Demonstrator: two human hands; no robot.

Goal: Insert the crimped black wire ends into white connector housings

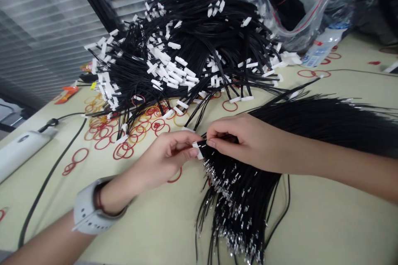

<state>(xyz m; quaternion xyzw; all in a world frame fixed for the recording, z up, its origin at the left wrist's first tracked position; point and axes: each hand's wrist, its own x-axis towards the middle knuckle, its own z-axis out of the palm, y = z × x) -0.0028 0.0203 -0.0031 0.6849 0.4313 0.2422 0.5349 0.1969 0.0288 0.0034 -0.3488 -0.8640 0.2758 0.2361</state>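
- The left grip (168,158) is narrow, pinching a white connector (198,150) just above the wire bundle (239,203).
- The right grip (239,140) is narrow too, on black wires (214,136) at the bundle's top, perhaps keeping them separate.
- The bundle lies fanned on the desk (314,219), so its metal ends (231,232) seem easy to reach.
- Behind the bundle are a heap of connector wires (177,54), red rubber bands (101,143) and window blinds (40,37).
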